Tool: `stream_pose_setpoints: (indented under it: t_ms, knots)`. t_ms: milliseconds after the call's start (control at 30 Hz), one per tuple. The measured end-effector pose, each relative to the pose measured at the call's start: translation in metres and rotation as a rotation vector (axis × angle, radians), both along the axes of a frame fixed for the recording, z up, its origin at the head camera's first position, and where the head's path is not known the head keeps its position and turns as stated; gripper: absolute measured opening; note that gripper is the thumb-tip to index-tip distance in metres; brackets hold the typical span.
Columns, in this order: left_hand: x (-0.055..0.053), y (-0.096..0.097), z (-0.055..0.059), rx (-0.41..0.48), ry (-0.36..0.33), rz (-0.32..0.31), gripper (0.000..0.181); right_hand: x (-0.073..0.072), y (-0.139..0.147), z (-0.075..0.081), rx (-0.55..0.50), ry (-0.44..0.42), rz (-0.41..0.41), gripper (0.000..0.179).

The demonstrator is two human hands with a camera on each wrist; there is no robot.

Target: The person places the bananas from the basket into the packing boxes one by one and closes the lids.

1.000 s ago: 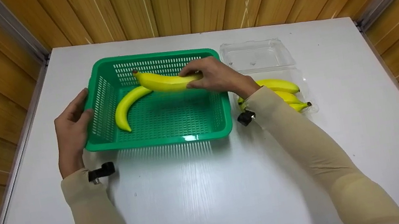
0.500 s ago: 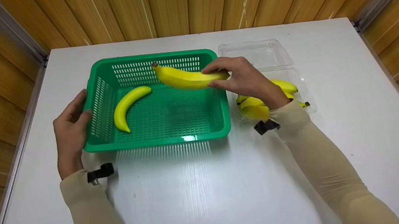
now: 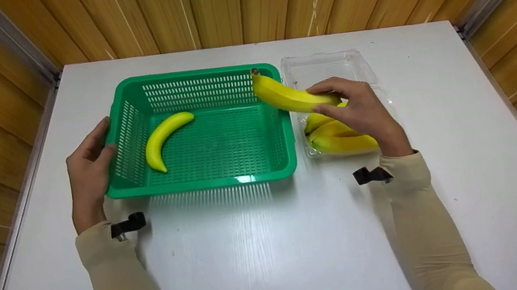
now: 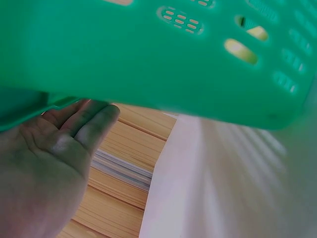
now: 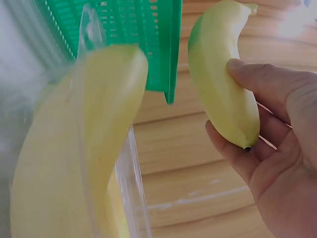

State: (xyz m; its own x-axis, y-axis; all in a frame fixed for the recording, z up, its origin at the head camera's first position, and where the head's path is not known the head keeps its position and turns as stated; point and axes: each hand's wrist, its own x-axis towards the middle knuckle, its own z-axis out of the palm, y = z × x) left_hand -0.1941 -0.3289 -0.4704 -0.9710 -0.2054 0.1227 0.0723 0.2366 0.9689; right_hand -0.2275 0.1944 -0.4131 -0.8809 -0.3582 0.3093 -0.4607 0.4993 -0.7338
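My right hand (image 3: 361, 108) pinches a yellow banana (image 3: 290, 98) near one end, thumb on one side and fingers on the other. It hangs tilted over the right rim of the green basket (image 3: 202, 185), its dark stem end toward the upper left. Another banana (image 3: 167, 138) lies curved on the basket floor at the left. My left hand (image 3: 90, 164) rests at the basket's left outer wall; in the left wrist view its fingers (image 4: 96, 126) lie fairly straight under the rim. Below my right hand, several bananas (image 3: 340, 137) lie in a clear plastic clamshell box (image 3: 327, 69).
The clamshell's lid stands folded back behind its bananas, close to the basket's right side. All of it is on a white table (image 3: 244, 251), with wood-patterned walls (image 3: 216, 6) at the back and both sides.
My right hand has carried the banana rightward, from above the basket's middle to its right rim and the box. The left hand and the banana in the basket have stayed in place.
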Motion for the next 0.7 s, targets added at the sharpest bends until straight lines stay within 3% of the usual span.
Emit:
stream_pose_setpoints:
  t_ms: [400, 700]
  knots:
    - [0.001, -0.001, 0.0, 0.013, -0.009, -0.001, 0.049, 0.007, 0.041, -0.012, 0.071, 0.005, -0.167, 0.033]
    - [0.001, 0.0, 0.001, 0.016, 0.002, 0.004, 0.048, 0.006, 0.067, -0.013, 0.107, -0.053, -0.28, 0.034]
